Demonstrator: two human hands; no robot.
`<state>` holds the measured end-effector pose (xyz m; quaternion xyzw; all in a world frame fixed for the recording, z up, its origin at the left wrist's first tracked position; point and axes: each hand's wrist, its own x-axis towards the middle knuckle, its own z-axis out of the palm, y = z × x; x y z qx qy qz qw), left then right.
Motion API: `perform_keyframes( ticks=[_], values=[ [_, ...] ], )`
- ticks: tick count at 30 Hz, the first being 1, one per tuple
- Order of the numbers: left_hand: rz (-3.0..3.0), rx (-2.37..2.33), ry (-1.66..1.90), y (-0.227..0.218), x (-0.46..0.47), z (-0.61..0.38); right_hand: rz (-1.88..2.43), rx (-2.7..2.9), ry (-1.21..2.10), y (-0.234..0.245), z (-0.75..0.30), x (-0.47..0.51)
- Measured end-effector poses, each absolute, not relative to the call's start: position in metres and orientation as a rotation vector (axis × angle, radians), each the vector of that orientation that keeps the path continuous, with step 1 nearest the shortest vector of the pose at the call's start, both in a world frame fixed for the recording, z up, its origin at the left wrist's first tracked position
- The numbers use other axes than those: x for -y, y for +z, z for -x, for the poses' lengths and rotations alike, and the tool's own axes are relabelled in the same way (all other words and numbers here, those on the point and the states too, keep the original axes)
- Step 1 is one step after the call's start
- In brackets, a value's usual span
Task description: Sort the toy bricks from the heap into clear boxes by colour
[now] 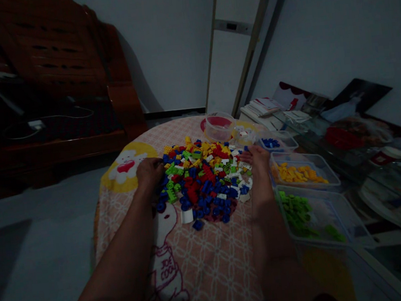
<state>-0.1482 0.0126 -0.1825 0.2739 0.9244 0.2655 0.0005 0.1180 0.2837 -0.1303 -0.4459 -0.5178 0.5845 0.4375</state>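
A wide heap of mixed toy building bricks [206, 180] in red, blue, yellow, green and white lies on the round table. My left hand [149, 173] rests at the heap's left edge, its fingers curled in. Whether a brick is inside those fingers is hidden. On the opposite side, my right hand [259, 156] is open beside the white and green bricks, its fingers stretched toward the heap. A white curved piece [187, 216] and a blue brick [198, 225] lie at the heap's near edge.
To the right stand clear plastic boxes: one with blue bricks [270, 143], one with yellow bricks [298, 173], one with green bricks [297, 209]. A round clear tub [220, 127] stands at the back. A patterned cloth [218, 262] covers the table. A wooden bench [121, 101] stands behind left.
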Motion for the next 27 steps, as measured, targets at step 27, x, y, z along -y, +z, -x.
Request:
perform_keyframes(
  ticks=[27],
  values=[
    [-0.861,-2.906,0.840,-0.185,-0.013,0.149,1.177,2.785,1.314,-0.077,-0.148,-0.237]
  ],
)
